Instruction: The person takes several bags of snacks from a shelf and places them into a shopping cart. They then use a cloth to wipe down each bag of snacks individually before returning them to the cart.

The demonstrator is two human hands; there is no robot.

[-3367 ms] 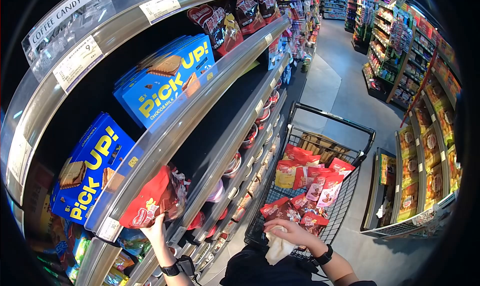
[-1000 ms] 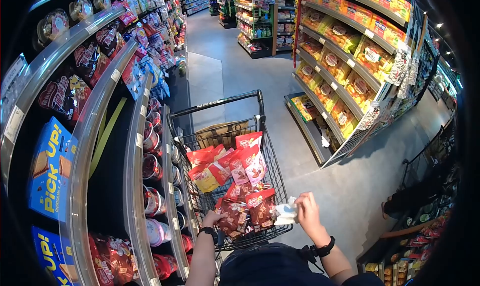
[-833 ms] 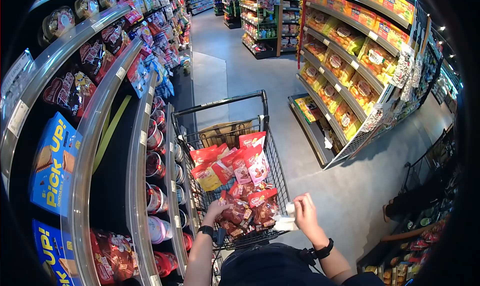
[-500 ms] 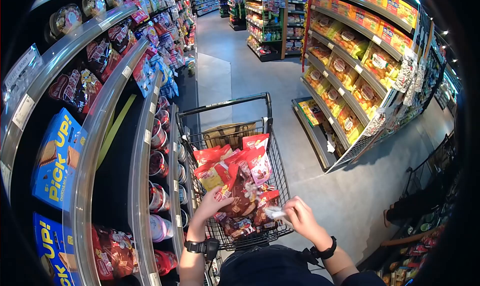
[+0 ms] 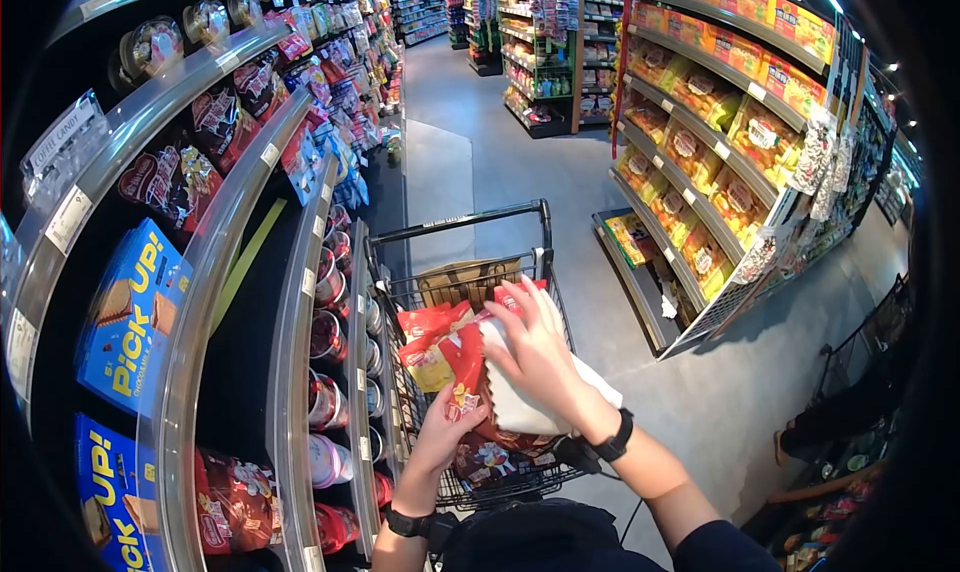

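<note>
The white cloth has been brought from the right edge of the cart onto the red bag, pinched above the basket by the left hand; if pressed hard by the spread right hand, the bag might be dropped.

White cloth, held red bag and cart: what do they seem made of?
White cloth: matte, apparently fabric, by its drape; fibre unclear. Red bag: probably shiny plastic film, by its zigzag edge. Cart: likely black-coated metal, by its thin wires.
</note>
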